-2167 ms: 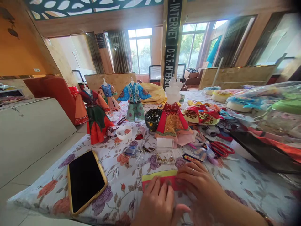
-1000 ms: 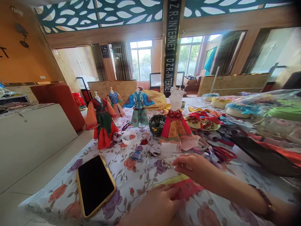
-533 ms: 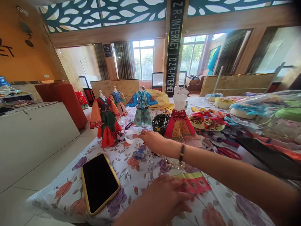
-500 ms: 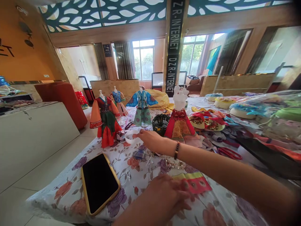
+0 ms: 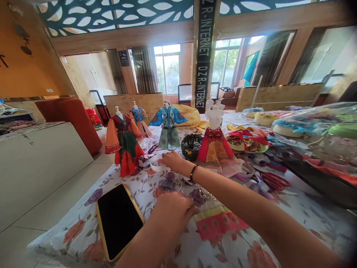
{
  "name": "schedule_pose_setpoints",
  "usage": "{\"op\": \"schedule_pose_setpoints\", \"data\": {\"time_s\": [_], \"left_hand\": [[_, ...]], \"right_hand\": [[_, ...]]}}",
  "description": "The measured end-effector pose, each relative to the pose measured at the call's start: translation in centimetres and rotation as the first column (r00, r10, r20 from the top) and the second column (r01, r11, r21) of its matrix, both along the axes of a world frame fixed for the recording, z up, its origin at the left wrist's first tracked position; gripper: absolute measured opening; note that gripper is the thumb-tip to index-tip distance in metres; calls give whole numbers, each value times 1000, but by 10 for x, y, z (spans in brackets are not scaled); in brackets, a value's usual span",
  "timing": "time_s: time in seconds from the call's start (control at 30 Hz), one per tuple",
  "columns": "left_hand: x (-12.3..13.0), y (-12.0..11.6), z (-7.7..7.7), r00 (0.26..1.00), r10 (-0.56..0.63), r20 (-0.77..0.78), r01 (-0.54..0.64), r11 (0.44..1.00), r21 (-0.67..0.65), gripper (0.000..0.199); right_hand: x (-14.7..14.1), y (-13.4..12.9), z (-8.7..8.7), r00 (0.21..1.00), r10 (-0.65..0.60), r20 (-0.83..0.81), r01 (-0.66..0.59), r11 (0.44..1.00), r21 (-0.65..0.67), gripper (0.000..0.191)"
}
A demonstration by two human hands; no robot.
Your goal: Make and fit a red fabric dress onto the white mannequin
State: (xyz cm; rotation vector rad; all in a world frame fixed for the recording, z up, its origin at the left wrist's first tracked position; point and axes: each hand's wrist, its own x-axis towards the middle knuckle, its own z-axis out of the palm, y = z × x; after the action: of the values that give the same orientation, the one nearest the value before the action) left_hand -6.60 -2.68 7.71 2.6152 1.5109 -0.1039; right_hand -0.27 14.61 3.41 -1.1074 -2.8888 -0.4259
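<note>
Fingers together, my right hand [image 5: 175,163] reaches to the right rim of a small white round dish [image 5: 157,163]; what its fingertips hold, if anything, is hidden. My left hand [image 5: 175,206] hovers nearer to me with curled fingers, a little blurred, and I cannot see anything in it. Beside it, to the right, lies a red cloth piece with a yellow edge [image 5: 220,223]. Just beyond it are a small clear bag [image 5: 167,183] and a see-through tray of beads [image 5: 205,192], partly covered by my right forearm.
A phone [image 5: 119,221] lies left of my left hand. Dressed doll forms stand behind the dish, among them a red-green one [image 5: 125,145] and a blue one [image 5: 169,126]. A black basket [image 5: 191,147], a red-skirted form [image 5: 214,147] and red scissors [image 5: 275,180] are to the right.
My left hand has moved left and away from me, off the red cloth, and its fingers have curled. My right hand stays at the white dish.
</note>
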Motion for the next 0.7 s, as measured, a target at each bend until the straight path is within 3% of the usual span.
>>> {"op": "schedule_pose_setpoints", "data": {"time_s": [0.1, 0.17, 0.23, 0.33, 0.4, 0.47, 0.53, 0.6, 0.7], "left_hand": [[-4, 4, 1, 983, 185, 3, -184, 977, 104, 29], [-9, 9, -3, 950, 306, 67, -313, 918, 244, 25], [-17, 17, -10, 926, 340, 164, -378, 840, 390, 21], [-30, 31, -21, 934, 213, 287, -349, 719, 602, 42], [-37, 40, -26, 945, 47, 325, -268, 680, 682, 57], [-40, 44, -27, 924, -103, 368, -187, 719, 670, 49], [-37, 42, -27, 880, -196, 433, -111, 802, 587, 27], [-31, 36, -25, 837, -219, 501, -62, 872, 486, 11], [-18, 25, -22, 783, -175, 597, -81, 923, 376, 13]], "right_hand": [[9, -6, 5, 998, 30, -46, -27, 998, 65, 24], [19, -13, 13, 994, 46, -96, -36, 994, 103, 22], [31, -22, 23, 986, 86, -141, -69, 990, 119, 19], [53, -40, 35, 967, 169, -192, -150, 983, 108, 14], [68, -56, 39, 951, 214, -225, -193, 975, 109, 11], [83, -73, 40, 934, 251, -252, -226, 966, 126, 9], [97, -89, 38, 921, 273, -277, -242, 960, 142, 11], [109, -102, 35, 901, 288, -324, -244, 955, 169, 14], [121, -116, 29, 839, 231, -492, -153, 969, 194, 31]]}}
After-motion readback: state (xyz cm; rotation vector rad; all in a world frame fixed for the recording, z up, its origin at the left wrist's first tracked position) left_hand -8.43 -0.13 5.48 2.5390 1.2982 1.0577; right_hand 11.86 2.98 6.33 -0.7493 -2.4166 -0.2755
